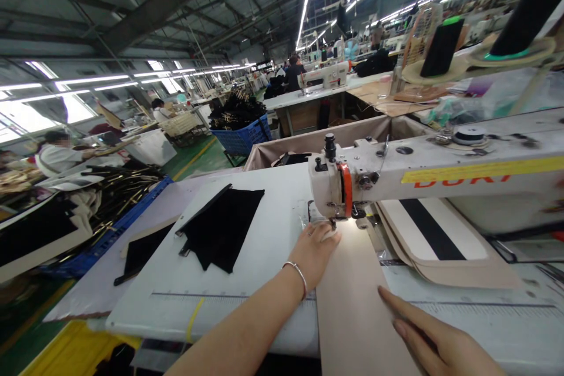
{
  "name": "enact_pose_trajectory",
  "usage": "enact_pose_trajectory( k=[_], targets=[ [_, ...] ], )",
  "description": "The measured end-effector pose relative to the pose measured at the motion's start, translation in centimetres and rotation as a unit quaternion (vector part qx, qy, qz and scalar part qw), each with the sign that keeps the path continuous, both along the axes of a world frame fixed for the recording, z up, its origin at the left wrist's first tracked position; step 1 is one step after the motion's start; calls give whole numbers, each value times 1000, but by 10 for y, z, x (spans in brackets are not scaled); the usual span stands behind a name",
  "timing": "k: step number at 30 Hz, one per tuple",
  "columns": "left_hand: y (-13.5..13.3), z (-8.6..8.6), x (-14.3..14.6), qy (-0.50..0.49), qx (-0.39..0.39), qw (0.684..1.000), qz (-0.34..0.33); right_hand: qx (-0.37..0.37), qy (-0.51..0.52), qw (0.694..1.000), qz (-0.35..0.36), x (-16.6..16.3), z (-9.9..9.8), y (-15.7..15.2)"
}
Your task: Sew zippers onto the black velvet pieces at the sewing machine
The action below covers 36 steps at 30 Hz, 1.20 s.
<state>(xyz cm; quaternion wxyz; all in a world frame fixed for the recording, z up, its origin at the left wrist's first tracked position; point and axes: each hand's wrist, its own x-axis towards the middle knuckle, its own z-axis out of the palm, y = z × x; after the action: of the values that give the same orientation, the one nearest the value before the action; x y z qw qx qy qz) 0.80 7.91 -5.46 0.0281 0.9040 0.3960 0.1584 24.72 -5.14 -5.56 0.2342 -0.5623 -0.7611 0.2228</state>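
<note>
A long beige panel (352, 294) runs under the head of a white sewing machine (326, 188), which has an orange guard on it. My left hand (315, 252), with a silver bangle on the wrist, is at the panel's left edge close beside the needle area. Its fingers are bent and pressed together on the material; the fingertips are partly hidden. Along the panel's right edge, nearer to me, lies my right hand (432, 332). Its index finger stretches forward over the edge, with the thumb apart from it.
Black fabric pieces (224, 226) lie on the table to the left. Beige panels with a black stripe (434, 235) are stacked right of the needle. Black thread cones (443, 47) stand behind the machine. Blue crates (240, 135) and other people at work (59, 153) are farther off.
</note>
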Motion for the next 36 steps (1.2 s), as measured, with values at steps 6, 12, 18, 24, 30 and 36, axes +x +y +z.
enact_pose_trajectory(
  k=[6, 12, 18, 24, 30, 36],
  targets=[
    [2, 7, 1, 11, -11, 1000, -13, 41, -58, 997, 16, 6, -9, 6],
    [39, 47, -94, 114, -24, 962, 249, 198, -152, 968, 42, -22, -5, 58],
    [53, 56, -180, 202, -74, 899, 381, 246, -177, 951, 56, -34, -10, 78],
    [51, 76, -188, 238, -77, 898, 362, 254, -183, 947, 68, -32, -6, 80],
    [41, 141, -173, 208, 4, 899, 385, 244, -217, 943, 61, -42, 5, 89],
    [11, 92, -96, 46, -195, 972, 127, 247, -190, 948, 60, -43, 3, 86]
  ],
)
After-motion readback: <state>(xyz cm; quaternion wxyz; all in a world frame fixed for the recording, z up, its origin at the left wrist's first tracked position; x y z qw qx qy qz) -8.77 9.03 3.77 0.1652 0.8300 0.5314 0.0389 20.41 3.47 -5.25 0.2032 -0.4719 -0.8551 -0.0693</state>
